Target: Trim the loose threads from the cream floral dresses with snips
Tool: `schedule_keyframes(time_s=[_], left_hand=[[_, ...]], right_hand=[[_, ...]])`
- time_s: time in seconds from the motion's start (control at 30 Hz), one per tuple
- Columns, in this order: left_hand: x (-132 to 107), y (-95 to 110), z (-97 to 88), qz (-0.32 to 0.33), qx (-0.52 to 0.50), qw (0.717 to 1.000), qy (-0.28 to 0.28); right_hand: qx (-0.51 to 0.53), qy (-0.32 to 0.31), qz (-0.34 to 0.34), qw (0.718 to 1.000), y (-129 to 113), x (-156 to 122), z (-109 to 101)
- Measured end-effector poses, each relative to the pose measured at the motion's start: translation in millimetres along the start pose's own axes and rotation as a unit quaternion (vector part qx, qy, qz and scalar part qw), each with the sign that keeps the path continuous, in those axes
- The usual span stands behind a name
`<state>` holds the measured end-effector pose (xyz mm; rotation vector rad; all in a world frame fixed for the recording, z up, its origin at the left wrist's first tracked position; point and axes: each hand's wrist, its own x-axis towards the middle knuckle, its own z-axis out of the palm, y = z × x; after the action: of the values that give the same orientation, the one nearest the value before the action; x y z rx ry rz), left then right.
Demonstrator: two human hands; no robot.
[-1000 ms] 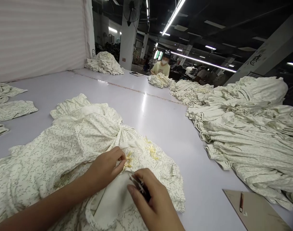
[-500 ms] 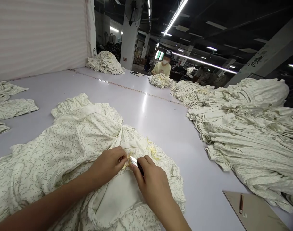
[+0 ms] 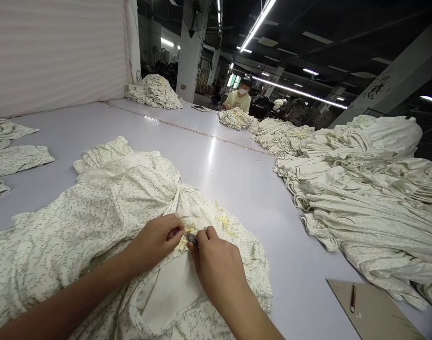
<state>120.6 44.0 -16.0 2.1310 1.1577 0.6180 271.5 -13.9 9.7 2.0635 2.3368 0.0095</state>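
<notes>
The right hand [image 3: 218,257] brings a small metal-tipped tool [image 3: 192,239] up to the yellow strips [image 3: 183,244] on a printed garment [image 3: 131,203], closing the gap seen a second ago. The left hand [image 3: 161,236] stays put just beside the tip, its fingers in a narrow pinch; the right fingers wrap the tool. The move appears to bring both hands to work on one spot. The garment lies bunched across the near tabletop [image 3: 237,174], a second yellow cluster [image 3: 224,222] farther right. The right hand covers most of the tool, leaving its type uncertain; whether the left fingers grip a strip cannot be told. The garment's near and left edges are cut off.
</notes>
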Motion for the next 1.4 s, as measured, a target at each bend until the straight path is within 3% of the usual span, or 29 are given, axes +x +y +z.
schedule_keyframes(time_s=[0.37, 0.57, 0.63, 0.7, 0.77, 0.8, 0.9, 1.0, 1.07, 1.13, 1.27, 1.33, 1.4], left_hand=[[-1, -3, -1.6, 0.02, -0.021, 1.0, 0.007], [-6, -3, -11.2, 0.029, -0.079, 0.996, -0.007], [-13, -3, -24.0, 0.064, -0.155, 0.982, -0.089], [-24, 0, -39.0, 0.095, -0.254, 0.931, -0.243], [-35, 9, -47.4, 0.094, -0.275, 0.899, -0.328], [-40, 15, -46.2, 0.082, -0.244, 0.913, -0.317], [-50, 33, -14.8, 0.089, -0.077, 0.98, -0.16], [-55, 41, 38.5, 0.192, 0.061, 0.977, -0.064], [-57, 40, 61.3, 0.258, 0.116, 0.959, -0.026], [-57, 39, 60.9, 0.276, 0.067, 0.958, -0.029], [-60, 38, 16.8, 0.132, -0.1, 0.984, -0.068], [-62, 38, 5.1, 0.095, -0.089, 0.99, -0.047], [-62, 36, 12.8, 0.129, -0.03, 0.991, -0.019]], right_hand=[[0.007, 0.011, 0.007, 1.0, -5, 2, 2], [0.075, 0.026, 0.027, 0.996, 0, 1, 4], [0.116, 0.037, 0.043, 0.992, 10, -6, 4], [0.178, 0.053, 0.07, 0.98, 25, -18, 4], [0.273, 0.078, 0.107, 0.953, 39, -32, 4], [0.322, 0.093, 0.122, 0.934, 45, -38, 3], [0.431, 0.128, 0.128, 0.884, 54, -52, 1], [0.502, 0.125, 0.083, 0.852, 52, -58, -3], [0.533, 0.098, 0.048, 0.839, 48, -59, -5], [0.543, 0.053, 0.017, 0.838, 45, -60, -7], [0.508, -0.045, -0.015, 0.86, 46, -65, -6], [0.497, -0.05, -0.012, 0.866, 50, -68, -3], [0.513, -0.014, 0.0, 0.858, 54, -70, 1]])
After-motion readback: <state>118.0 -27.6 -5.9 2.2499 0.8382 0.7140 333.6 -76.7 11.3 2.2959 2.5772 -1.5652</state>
